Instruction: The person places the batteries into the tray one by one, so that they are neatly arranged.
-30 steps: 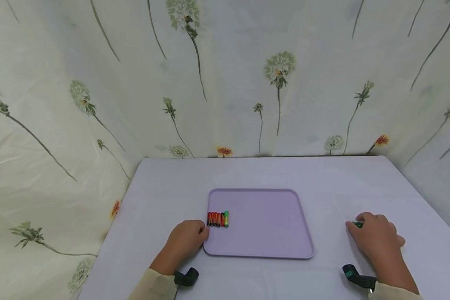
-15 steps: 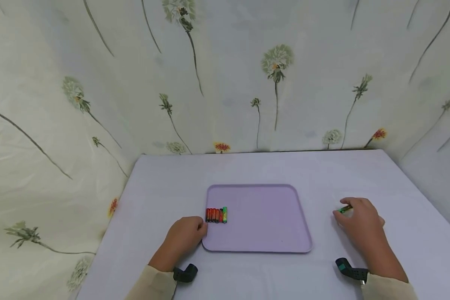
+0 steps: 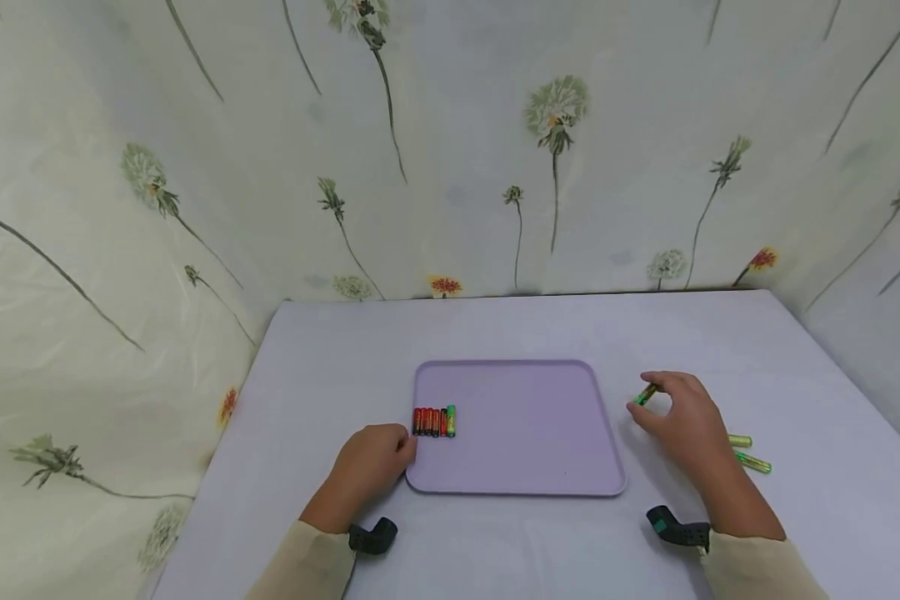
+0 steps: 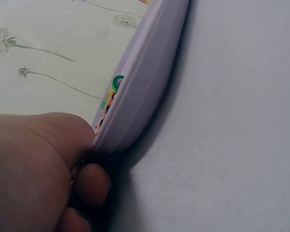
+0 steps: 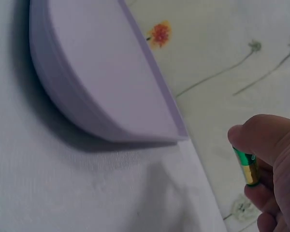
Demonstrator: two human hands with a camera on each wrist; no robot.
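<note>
A lilac tray [image 3: 525, 433] lies on the table, with a row of several red-and-black batteries [image 3: 428, 422] and one green battery [image 3: 451, 421] at its left side. My left hand [image 3: 371, 462] holds the tray's left edge, thumb at the rim in the left wrist view [image 4: 43, 159]. Right of the tray, my right hand [image 3: 682, 425] pinches a green-and-gold battery [image 3: 647, 394] between thumb and fingers; the right wrist view shows this battery [image 5: 248, 166] off to the side of the tray [image 5: 101, 72].
Two more green-and-gold batteries [image 3: 753, 462] [image 3: 740, 440] lie on the white table right of my right forearm. A flowered cloth [image 3: 457, 167] hangs behind the table and along its left side.
My right hand has moved left toward the tray with the battery between its fingers. The two batteries on the right have come into view. My left hand stays at the tray's edge.
</note>
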